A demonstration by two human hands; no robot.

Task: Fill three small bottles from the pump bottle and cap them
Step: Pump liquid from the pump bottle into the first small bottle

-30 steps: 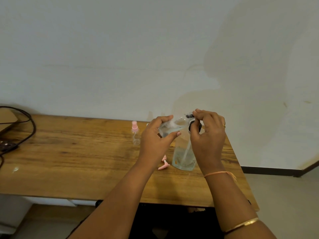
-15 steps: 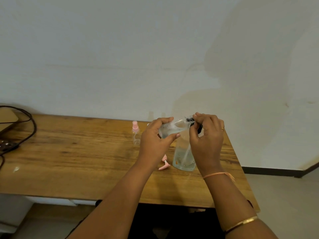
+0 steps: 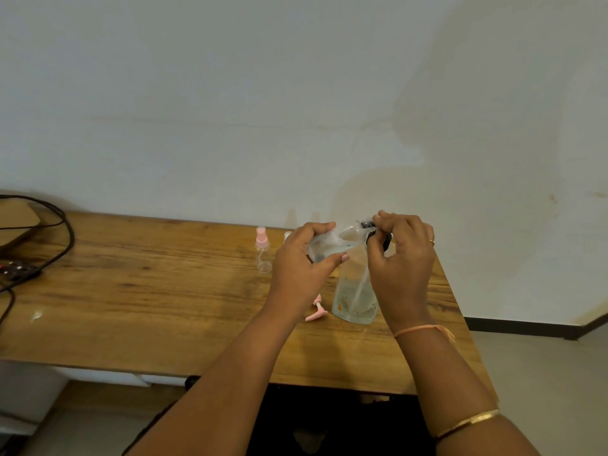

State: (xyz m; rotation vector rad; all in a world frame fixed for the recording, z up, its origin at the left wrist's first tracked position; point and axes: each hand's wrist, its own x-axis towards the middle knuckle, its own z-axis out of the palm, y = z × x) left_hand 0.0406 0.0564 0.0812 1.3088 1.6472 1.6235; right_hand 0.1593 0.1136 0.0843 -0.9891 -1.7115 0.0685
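Note:
A clear pump bottle (image 3: 353, 299) with a little liquid stands on the wooden table (image 3: 164, 291) near its right end. My right hand (image 3: 403, 261) grips its black pump head (image 3: 370, 227) from above. My left hand (image 3: 301, 268) holds a small clear bottle (image 3: 329, 246) tilted on its side, its mouth against the pump nozzle. Another small bottle (image 3: 262, 250) with a pink spray cap stands upright to the left. A loose pink spray cap (image 3: 316, 312) with its tube lies on the table below my left hand. A third bottle's top peeks out behind my left hand.
Black cables (image 3: 49, 245) and a power strip (image 3: 13, 271) lie at the table's far left beside a brown box (image 3: 14, 222). A white wall rises right behind the table. The table's right edge runs close to my right wrist.
Both hands and the small bottle have shifted slightly downward at the pump head; otherwise nothing has moved.

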